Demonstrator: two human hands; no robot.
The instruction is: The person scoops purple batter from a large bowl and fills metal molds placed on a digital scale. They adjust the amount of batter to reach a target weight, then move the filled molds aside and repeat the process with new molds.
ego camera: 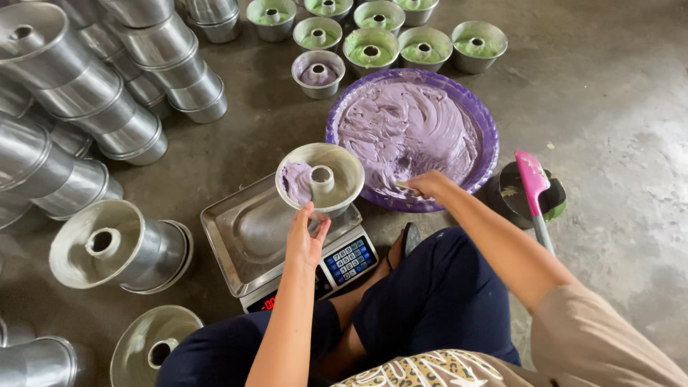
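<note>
While I watch from the head camera, my left hand [307, 240] holds a metal ring mould [320, 178] by its near rim, fingers pinching the edge, just above the steel tray of a digital scale [247, 236] that sits on the concrete floor [609, 107]. The mould has a dollop of purple batter against its left wall; the rest of it is bare metal around the centre tube. My right hand [424, 183] reaches into the near edge of a wide purple basin [487, 125], which is nearly full of swirled purple batter; the fingers are closed around something pale, though I cannot tell what. Just beyond the basin's far edge stands one small mould [318, 73] filled with purple batter, and behind it a cluster of moulds [423, 49] holding green batter. Right of the basin, a pink spatula [533, 183] rests across a dark bowl [552, 197] smeared with green. Stacks of empty moulds [107, 93] lie on their sides along the left edge of the floor
</note>
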